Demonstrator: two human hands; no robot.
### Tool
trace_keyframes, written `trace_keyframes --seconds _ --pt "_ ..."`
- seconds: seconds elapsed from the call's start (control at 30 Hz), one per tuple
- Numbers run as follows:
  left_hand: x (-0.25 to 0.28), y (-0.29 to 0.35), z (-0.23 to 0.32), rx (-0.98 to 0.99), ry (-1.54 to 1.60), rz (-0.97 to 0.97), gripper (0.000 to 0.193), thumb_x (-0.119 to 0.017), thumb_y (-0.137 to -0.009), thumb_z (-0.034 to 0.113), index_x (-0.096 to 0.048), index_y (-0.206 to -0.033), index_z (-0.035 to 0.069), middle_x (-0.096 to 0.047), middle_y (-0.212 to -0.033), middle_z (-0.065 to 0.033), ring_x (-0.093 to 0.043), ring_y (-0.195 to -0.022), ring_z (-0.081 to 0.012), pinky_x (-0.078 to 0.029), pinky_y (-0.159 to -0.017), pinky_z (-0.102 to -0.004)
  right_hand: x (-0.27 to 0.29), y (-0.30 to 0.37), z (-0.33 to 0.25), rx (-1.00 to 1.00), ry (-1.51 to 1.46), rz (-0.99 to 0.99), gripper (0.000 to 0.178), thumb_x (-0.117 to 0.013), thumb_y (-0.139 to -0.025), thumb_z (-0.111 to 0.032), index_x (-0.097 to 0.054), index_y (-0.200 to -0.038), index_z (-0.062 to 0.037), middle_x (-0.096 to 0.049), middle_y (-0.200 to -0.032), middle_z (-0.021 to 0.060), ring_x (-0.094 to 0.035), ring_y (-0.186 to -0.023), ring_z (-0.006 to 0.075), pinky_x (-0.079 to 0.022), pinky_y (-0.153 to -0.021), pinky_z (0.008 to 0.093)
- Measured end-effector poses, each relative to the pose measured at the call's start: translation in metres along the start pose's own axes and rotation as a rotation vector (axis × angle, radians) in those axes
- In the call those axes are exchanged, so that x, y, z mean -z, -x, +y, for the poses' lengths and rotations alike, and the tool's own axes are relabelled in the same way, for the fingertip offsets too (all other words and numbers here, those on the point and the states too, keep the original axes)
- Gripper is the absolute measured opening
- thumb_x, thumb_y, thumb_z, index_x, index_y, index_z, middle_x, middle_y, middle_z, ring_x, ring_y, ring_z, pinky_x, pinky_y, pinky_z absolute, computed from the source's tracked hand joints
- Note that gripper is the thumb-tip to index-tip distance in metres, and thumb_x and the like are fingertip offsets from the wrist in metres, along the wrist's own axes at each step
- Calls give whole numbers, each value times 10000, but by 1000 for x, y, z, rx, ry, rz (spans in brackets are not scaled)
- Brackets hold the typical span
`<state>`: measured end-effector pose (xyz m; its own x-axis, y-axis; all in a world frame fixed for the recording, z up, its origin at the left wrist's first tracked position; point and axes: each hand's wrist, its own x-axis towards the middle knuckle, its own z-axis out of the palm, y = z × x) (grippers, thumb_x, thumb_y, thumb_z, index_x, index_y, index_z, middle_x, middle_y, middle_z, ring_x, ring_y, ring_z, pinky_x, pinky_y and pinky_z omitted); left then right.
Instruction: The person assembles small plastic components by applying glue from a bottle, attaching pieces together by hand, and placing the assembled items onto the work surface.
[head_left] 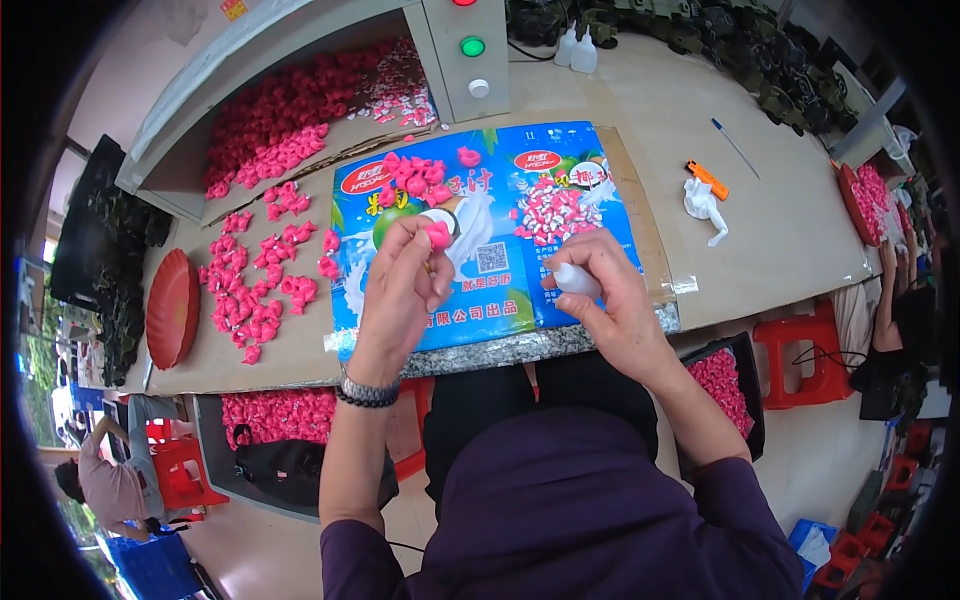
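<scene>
My left hand (408, 275) pinches a small pink molded piece (438, 236) between thumb and fingertips, above a blue printed cardboard sheet (500, 325). In my right hand (612, 292) is a small white squeeze bottle (577, 281), its narrow tip pointing left toward the other hand. The two hands are apart. Beyond my left hand lies a small group of pink pieces (418, 178) on the sheet. Past my right hand is a pile of small pink-and-white parts (553, 212). More pink pieces (258, 270) are spread on the table to the left.
A grey machine (455, 60) with an opening full of pink pieces stands at the back left. A red tray (173, 308) is at the left edge. Rightward lie an orange tool (708, 180), white tissue (704, 208) and a pen (736, 148). Two white bottles (583, 52) stand behind.
</scene>
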<state>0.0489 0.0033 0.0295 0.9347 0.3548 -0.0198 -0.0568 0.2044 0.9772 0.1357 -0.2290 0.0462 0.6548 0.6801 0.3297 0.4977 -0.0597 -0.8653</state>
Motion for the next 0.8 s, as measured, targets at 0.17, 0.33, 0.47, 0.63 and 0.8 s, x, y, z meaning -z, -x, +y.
trace_keyframes --seconds 0.17,0.33,0.47,0.63,0.8 --pt "-31 46 -7 190 608 -124 269 -396 -1033 312 -470 -1066 55 -495 -837 -29 -402 -540 -79 -262 -428 -202 5 -2 -8 227 139 168 344 -765 -665 57 -662 -989 3 -694 -979 109 -670 -911 250 -534 -788 325" --pt "-37 63 -13 218 624 -115 342 -370 -1038 373 -488 -1040 52 -470 -815 -22 -372 -511 -76 -248 -420 -204 8 -8 -8 492 234 153 314 -715 -650 89 -654 -946 3 -675 -922 98 -663 -869 278 -540 -753 351" --pt "-39 67 -17 258 571 -75 390 -348 -1039 409 -514 -998 59 -461 -772 -12 -360 -487 -75 -242 -417 -207 6 -7 -11 528 258 123 301 -751 -636 92 -678 -917 11 -688 -916 110 -669 -889 265 -544 -766 337" --pt "-38 69 -19 268 576 -73 399 -326 -1042 409 -503 -972 59 -448 -738 -10 -329 -464 -69 -235 -402 -206 4 -6 -13 517 264 93 288 -743 -645 95 -680 -911 7 -684 -915 111 -667 -877 266 -551 -747 335" --pt "-39 69 -17 308 549 -78 430 -319 -1040 433 -505 -912 66 -443 -710 -3 -333 -457 -74 -235 -406 -216 5 -7 -13 499 266 80 286 -737 -651 102 -681 -913 4 -685 -917 112 -668 -876 265 -553 -743 335"
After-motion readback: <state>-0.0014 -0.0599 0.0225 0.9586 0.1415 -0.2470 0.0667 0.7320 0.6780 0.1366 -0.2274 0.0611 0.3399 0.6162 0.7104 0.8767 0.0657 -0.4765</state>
